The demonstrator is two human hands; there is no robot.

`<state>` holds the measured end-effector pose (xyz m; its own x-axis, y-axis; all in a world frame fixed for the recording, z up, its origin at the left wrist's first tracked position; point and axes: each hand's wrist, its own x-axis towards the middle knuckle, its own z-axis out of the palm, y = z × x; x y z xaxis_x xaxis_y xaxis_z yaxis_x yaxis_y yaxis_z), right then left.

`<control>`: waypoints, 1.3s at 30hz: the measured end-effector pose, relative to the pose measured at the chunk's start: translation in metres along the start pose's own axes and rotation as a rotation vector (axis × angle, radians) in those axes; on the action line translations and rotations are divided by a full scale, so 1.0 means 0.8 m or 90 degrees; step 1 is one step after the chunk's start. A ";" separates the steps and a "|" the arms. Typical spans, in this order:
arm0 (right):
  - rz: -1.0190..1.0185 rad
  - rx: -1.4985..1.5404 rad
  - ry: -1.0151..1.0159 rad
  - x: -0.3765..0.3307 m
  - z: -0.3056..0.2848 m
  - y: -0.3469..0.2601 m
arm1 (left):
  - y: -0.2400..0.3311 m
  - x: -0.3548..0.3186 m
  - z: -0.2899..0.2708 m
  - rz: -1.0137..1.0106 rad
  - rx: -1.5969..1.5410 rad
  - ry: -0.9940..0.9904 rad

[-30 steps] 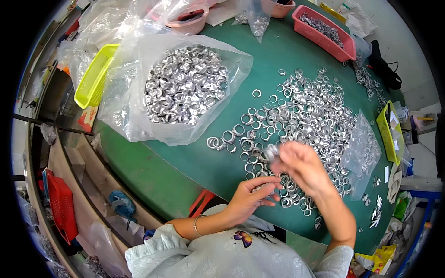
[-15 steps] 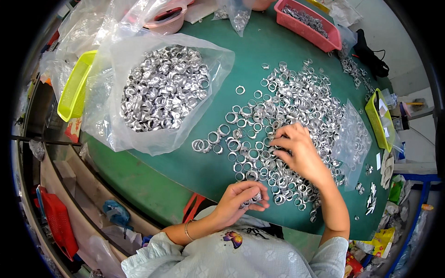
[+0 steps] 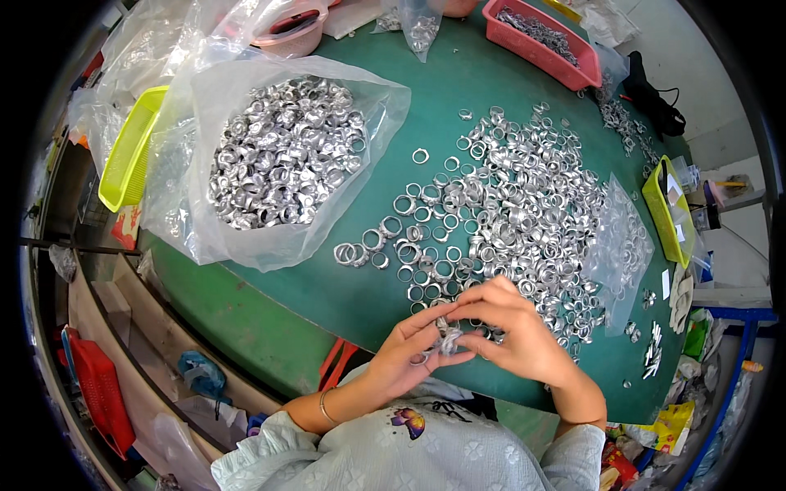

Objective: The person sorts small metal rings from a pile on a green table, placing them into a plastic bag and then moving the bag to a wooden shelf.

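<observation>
Silver-coloured metal rings (image 3: 532, 196) lie spread in a wide heap over the green tabletop (image 3: 381, 282). At the near edge of the heap my two hands meet. My left hand (image 3: 401, 356) is curled around several rings (image 3: 446, 340), which show between its fingers. My right hand (image 3: 512, 327) touches the same rings with thumb and fingertips closed on them from the right. How many rings each hand has, I cannot tell. Left of the heap stands an open clear plastic bag (image 3: 360, 90) full of similar rings.
A pink basket (image 3: 536, 49) of small metal parts stands at the far right. Yellow-green baskets (image 3: 123, 155) (image 3: 667, 217) sit at both sides. A flat clear bag (image 3: 618, 262) holds rings beside the heap. Small white sticks (image 3: 653, 352) lie near the right edge. Shelves with a red basket (image 3: 98, 393) are lower left.
My right hand has come from the middle of the heap down and left to my left hand. My left hand keeps hold of its rings and has turned slightly.
</observation>
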<state>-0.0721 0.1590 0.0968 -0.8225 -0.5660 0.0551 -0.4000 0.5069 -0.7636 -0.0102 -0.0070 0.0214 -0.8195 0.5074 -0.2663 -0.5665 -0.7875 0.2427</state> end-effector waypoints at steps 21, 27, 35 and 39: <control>-0.116 -0.055 0.044 -0.026 0.006 -0.004 | 0.001 0.000 0.001 -0.032 -0.063 0.019; 0.042 -0.201 0.263 -0.074 -0.041 0.031 | -0.012 0.021 0.021 -0.075 -0.001 0.016; 0.358 -0.663 0.387 -0.205 -0.114 0.133 | -0.026 0.049 0.054 -0.159 0.171 -0.012; 0.283 -0.613 0.445 -0.217 -0.134 0.135 | -0.039 0.068 0.090 -0.232 0.270 -0.062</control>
<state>-0.0158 0.3816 0.0737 -0.8804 0.0871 0.4662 0.0748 0.9962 -0.0448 -0.0434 0.0702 0.0669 -0.5568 0.7659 -0.3214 -0.7833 -0.3555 0.5100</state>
